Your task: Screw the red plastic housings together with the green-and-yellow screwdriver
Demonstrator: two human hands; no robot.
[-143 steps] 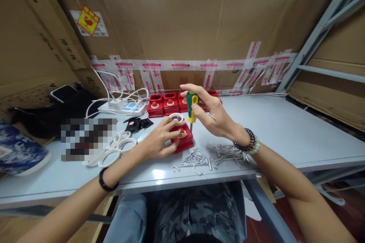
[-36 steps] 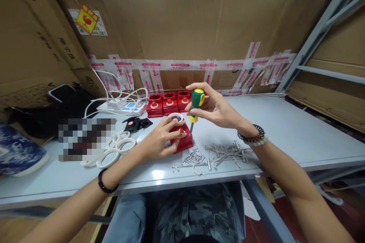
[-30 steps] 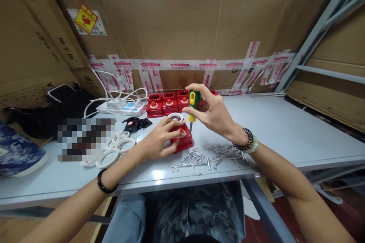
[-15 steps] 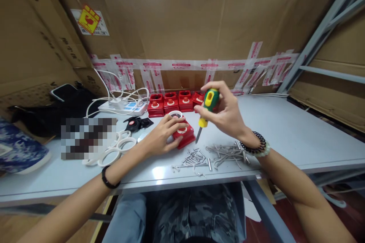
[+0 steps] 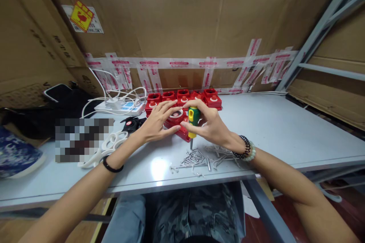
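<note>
My left hand point(image 5: 156, 124) grips a red box-shaped unit point(image 5: 182, 133) with a round dome, its fingers over the far side and its thumb at the near side. A white ring point(image 5: 177, 114) sits at the unit's round end, partly under those fingers. In my right hand point(image 5: 212, 125) is a screwdriver point(image 5: 194, 118) with a green and yellow handle, pointing down in front of the unit. Its tip is just above or at the back of a pile of small screws point(image 5: 194, 157); I cannot tell if they touch. Longer screws point(image 5: 224, 155) lie beneath my right wrist.
Several similar red units point(image 5: 212, 100) stand in a row at the back. Loose white rings point(image 5: 115, 141), black parts point(image 5: 132, 123) and a white power strip point(image 5: 122, 106) with cables lie to the left. A cardboard wall point(image 5: 182, 19) rises behind the table point(image 5: 270, 133).
My right hand has brought the screwdriver left and down to the small screws. My left hand has shifted the red unit slightly back and left and turned it. Another rear unit is uncovered.
</note>
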